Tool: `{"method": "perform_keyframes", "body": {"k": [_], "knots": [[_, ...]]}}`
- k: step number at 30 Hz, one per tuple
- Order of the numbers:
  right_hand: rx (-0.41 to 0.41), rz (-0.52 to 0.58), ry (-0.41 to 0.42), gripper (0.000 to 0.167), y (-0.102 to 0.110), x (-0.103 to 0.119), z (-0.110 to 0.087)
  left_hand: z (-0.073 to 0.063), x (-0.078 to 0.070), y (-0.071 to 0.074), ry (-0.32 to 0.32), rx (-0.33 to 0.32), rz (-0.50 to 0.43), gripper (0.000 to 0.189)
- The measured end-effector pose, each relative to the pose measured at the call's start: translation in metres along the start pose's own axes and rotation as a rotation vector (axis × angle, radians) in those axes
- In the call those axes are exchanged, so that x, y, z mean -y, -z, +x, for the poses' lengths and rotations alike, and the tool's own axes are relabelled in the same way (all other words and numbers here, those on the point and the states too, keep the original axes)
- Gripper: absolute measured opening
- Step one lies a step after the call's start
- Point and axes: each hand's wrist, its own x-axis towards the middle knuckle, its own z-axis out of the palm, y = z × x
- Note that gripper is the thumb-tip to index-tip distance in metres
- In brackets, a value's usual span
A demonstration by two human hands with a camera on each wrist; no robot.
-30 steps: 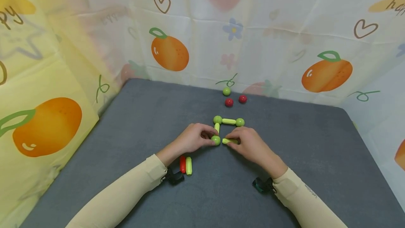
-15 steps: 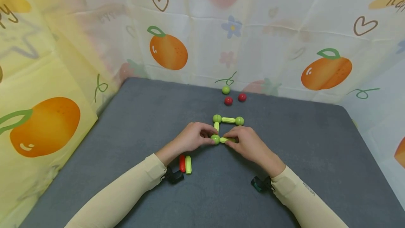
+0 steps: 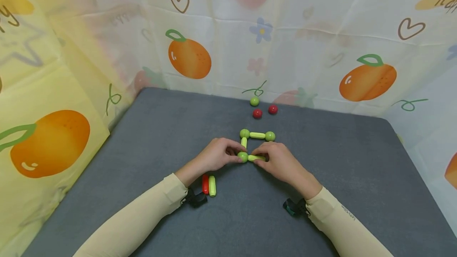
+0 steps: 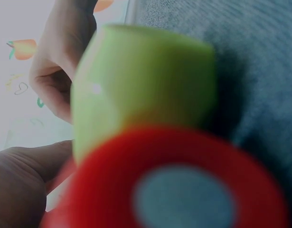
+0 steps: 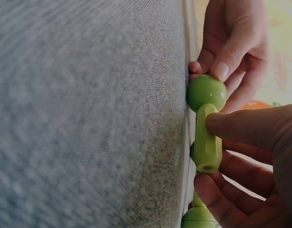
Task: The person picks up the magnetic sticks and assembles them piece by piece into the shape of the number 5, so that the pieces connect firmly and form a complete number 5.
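My left hand (image 3: 218,154) pinches a green ball (image 3: 242,157) at the near corner of a small ball-and-stick figure. With thumb and fingers my right hand (image 3: 282,162) pinches a yellow-green stick (image 5: 208,142), whose far end touches that ball in the right wrist view. From the held ball a second stick (image 3: 244,142) runs back to a green corner ball (image 3: 244,133). Another yellow-green stick (image 3: 257,135) joins that corner to a green ball (image 3: 270,136) behind my right fingers. In the left wrist view, a red stick (image 4: 183,142) and a yellow-green stick (image 4: 150,80) loom close and blurred.
A loose green ball (image 3: 254,101) and two red balls, one left (image 3: 257,113) and one right (image 3: 273,109), lie near the back edge of the grey table (image 3: 171,122). A patterned curtain (image 3: 228,50) stands behind it. The red and yellow-green sticks lie beside my left wrist.
My right hand has brought its stick leftward until the end meets the green ball in my left hand. The left hand keeps its hold, and the view has shifted slightly.
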Motion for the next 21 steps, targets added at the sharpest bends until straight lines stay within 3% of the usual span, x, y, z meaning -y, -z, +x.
{"method": "perform_keyframes", "body": {"k": [21], "knots": [[-0.012, 0.039, -0.078, 0.022, 0.012, -0.005, -0.002, 0.001, 0.003, -0.001, -0.013, -0.006, -0.010, 0.027]]}}
